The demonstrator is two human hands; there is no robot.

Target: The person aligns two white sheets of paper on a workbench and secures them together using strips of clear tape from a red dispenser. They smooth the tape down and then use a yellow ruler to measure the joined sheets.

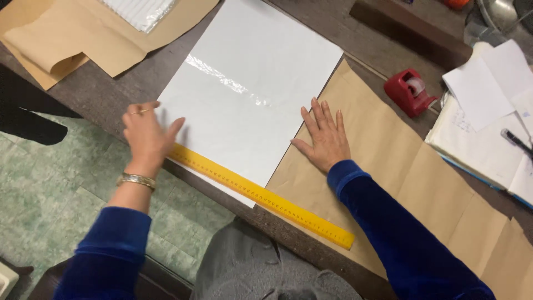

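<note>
Left hand [145, 136] lay open, fingers spread, holding nothing, at the near-left corner of the white sheet [250, 83], touching the left end of the yellow ruler [261, 195]; likely steadying both. The ruler ran along the sheet's near edge, close to the table's [105, 97] near edge, its right end over the brown paper [400, 166]. Right hand [325, 139] pressed flat and open on the brown paper, just beside the sheet's right edge, gripping nothing. Open room remained on the brown paper rightward; a red tape dispenser [410, 91] and loose papers [488, 111] crowded the far-right corner.
</note>
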